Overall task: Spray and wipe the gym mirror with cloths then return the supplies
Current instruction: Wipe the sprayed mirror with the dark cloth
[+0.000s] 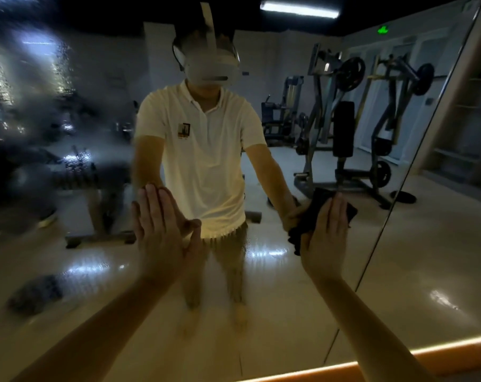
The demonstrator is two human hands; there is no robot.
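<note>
The gym mirror (261, 271) fills the view straight ahead and reflects a person in a white polo shirt. My left hand (158, 232) lies flat against the glass with its fingers together and pointing up, and holds nothing. My right hand (326, 235) presses a dark cloth (311, 216) against the mirror at about the same height, right of centre. The cloth sticks out above and to the left of my fingers. The mirror's upper left part (40, 106) looks wet and streaky. No spray bottle is in view.
A vertical seam (393, 208) between mirror panels runs just right of my right hand. An orange-lit ledge (371, 365) runs along the mirror's bottom right. Weight machines (344, 133) and a dark cloth-like heap on the floor (32, 296) appear only as reflections.
</note>
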